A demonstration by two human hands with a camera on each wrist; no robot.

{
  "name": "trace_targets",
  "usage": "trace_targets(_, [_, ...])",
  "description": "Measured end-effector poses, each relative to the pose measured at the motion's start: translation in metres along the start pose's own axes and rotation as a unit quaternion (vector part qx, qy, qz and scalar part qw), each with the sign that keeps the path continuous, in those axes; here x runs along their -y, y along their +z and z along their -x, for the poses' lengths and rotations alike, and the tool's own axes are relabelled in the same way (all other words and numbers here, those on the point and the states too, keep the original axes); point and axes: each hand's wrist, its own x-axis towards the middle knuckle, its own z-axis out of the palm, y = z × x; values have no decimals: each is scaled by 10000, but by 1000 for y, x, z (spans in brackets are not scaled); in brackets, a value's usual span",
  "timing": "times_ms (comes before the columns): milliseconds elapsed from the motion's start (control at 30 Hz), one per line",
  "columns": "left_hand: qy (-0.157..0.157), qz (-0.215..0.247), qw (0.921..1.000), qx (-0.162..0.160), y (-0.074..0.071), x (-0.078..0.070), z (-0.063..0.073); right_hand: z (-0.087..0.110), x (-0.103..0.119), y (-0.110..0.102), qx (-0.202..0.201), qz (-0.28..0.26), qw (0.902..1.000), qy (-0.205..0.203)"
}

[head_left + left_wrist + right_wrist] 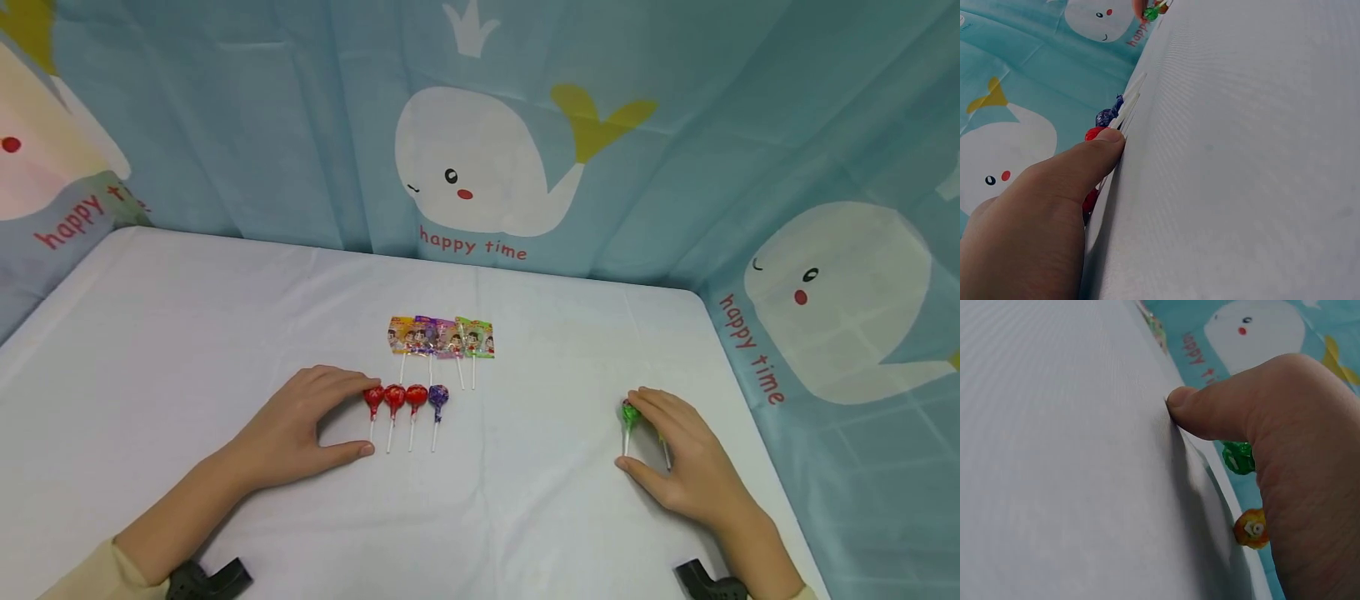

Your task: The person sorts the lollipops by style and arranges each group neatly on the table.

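My left hand [303, 429] rests on the table at the left end of a row of lollipops. Its fingertips touch the head of the leftmost red lollipop [372, 402], and the thumb lies near the stick's lower end. Two more red lollipops [394, 398] and a purple lollipop [438, 397] follow to the right, sticks toward me. Over on the right, my right hand [686, 454] arches over a green lollipop [629, 414], fingertips at its head and thumb by its stick. An orange-yellow lollipop [1250, 529] lies beside it, mostly hidden under the hand in the head view.
Behind the row lie several flat lollipops in printed wrappers [441, 337], overlapping side by side. White cloth covers the table [525, 517]. A blue curtain [300, 150] with whale prints hangs along the back and right edges.
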Motion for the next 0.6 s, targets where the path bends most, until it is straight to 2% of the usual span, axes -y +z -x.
trace_targets(333, [41, -34, 10000, -49, 2, 0, -1, -10, 1, 10, -264, -190, 9986, -428])
trace_targets(600, [55, -24, 10000, -54, 2, 0, -1, -16, 3, 16, -257, -237, 9983, -476])
